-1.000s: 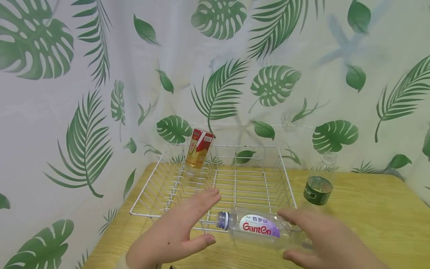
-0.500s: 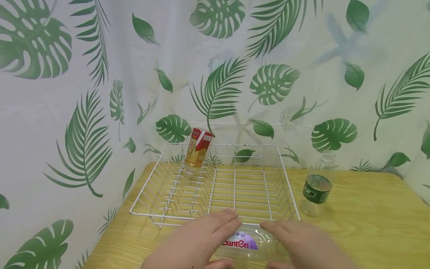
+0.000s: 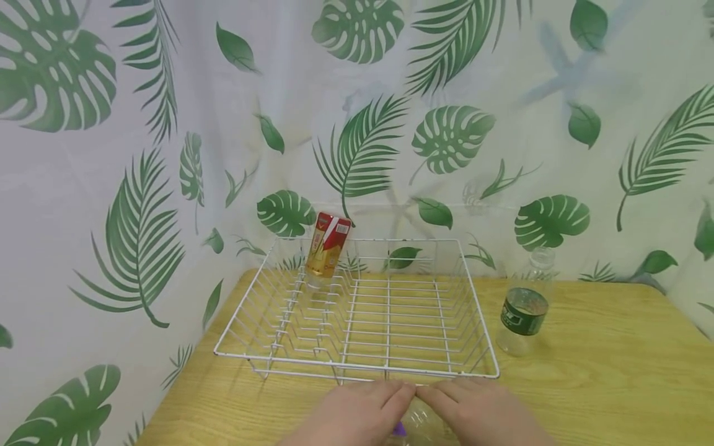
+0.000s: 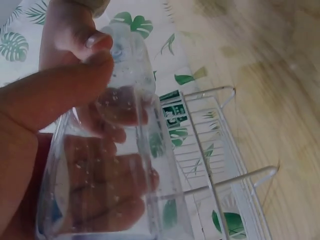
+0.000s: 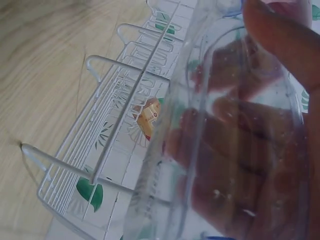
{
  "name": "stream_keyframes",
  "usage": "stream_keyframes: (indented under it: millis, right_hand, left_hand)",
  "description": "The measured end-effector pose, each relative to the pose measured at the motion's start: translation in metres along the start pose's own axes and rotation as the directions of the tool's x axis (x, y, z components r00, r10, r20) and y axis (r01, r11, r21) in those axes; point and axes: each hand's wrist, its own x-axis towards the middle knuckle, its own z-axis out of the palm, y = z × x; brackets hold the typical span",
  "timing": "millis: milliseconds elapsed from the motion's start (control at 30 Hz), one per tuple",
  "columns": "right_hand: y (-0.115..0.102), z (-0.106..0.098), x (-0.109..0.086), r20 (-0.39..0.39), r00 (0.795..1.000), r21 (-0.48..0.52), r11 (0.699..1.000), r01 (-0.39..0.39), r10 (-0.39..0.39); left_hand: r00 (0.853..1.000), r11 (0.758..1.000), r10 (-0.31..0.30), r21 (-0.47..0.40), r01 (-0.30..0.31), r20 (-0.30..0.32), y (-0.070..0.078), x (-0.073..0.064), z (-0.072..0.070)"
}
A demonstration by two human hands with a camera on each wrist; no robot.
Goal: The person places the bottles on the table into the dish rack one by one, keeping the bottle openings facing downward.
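A clear plastic bottle [image 3: 422, 426] is between my two hands at the bottom of the head view. Most of it is hidden there; only a clear part and a bit of purple label show. My left hand [image 3: 351, 414] grips it, thumb on the near side and fingers seen through the plastic in the left wrist view. My right hand [image 3: 481, 412] also grips the bottle [image 5: 200, 165], its fingers showing through the clear wall in the right wrist view. In the head view the fingertips of both hands nearly meet.
A white wire rack [image 3: 357, 361] stands on the wooden table [image 3: 608, 371] beyond my hands. A red and gold carton [image 3: 329, 244] leans in its back left part. Right of the rack stands a clear bottle with a green label [image 3: 524, 313]. A leaf-patterned curtain [image 3: 357, 124] hangs behind.
Both hands have come together round the bottle and moved down toward me. The bottle, lying sideways in full view before, is now mostly covered by the hands. Rack and carton stay put.
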Motion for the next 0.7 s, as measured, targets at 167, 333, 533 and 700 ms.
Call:
stream_keyframes:
  millis: [167,333,533,700]
  right_hand:
    - [-0.0008,0.0019,0.0004,-0.021,1.000,0.003,1.000,-0.009,0.009]
    - [-0.0020,0.0008,0.0017,-0.038,0.999,0.007,1.000,-0.026,0.026]
    - [-0.0032,-0.0002,0.0014,-0.008,0.999,0.031,0.999,-0.043,0.043]
    - [-0.0010,-0.0025,-0.0006,0.028,0.998,0.053,0.997,-0.050,0.048]
  left_hand:
    - [0.999,0.999,-0.024,0.037,0.026,-0.047,0.0023,0.0006,0.0045]
    - [0.998,0.997,-0.035,0.060,0.038,-0.056,0.0024,0.0018,0.0048]
    - [0.999,0.999,-0.040,0.032,0.040,0.003,0.0021,0.0031,0.0004]
    - [0.999,0.999,-0.035,-0.003,0.035,-0.011,0.0019,0.0037,0.0012]
